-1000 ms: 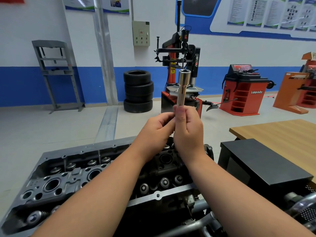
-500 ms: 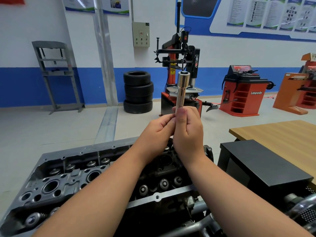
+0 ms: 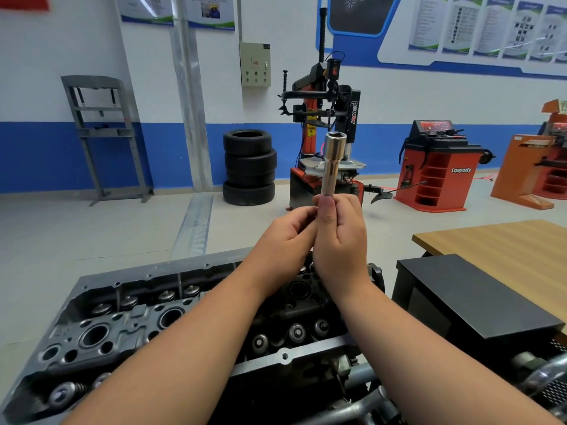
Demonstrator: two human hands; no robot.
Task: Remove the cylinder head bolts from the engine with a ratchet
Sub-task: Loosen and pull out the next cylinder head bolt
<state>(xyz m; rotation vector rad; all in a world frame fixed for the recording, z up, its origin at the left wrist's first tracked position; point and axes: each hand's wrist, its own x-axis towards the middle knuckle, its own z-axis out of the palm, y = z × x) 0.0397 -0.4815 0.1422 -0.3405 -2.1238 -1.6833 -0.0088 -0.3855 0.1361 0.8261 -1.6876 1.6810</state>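
Workshop floor beyond, both hands (image 3: 340, 240) gripping smooth chrome deep socket (image 3: 333, 162) upright, ribbed grey cylinder head (image 3: 129, 326) below

the socket (image 3: 333, 162) is polished, glossy metal. the cylinder head (image 3: 129, 326) is dull grey cast metal, rough-looking. the table (image 3: 503, 250) is matt wood-grain; the box (image 3: 472, 296) on it matt black.

Bright, even overhead light, soft shadows, glare on wall posters (image 3: 491, 26), wide-angle bending at edges.
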